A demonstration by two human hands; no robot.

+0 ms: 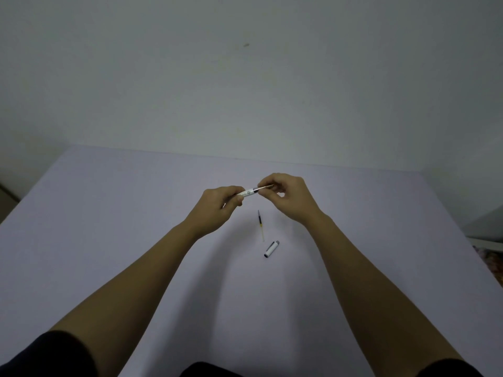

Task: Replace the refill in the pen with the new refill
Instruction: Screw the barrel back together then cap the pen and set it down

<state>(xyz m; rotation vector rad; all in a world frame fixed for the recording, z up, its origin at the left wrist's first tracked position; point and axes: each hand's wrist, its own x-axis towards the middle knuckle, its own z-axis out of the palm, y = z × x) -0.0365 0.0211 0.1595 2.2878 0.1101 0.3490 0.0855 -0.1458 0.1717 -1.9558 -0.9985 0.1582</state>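
My left hand (221, 204) grips a white pen barrel (248, 193) held above the table. My right hand (285, 195) pinches the thin tip end (265, 187) sticking out of the barrel's right end; whether this is the refill or the tip section I cannot tell. On the table just below the hands lies a loose refill (260, 225) with a dark front part and a yellowish clear tube. A white pen cap (271, 249) lies beside it, a little nearer to me.
The table (109, 213) has a pale lilac surface and meets a plain wall at the back. Its right edge runs past a patterned floor (492, 265). Dark sleeves show at the bottom corners.
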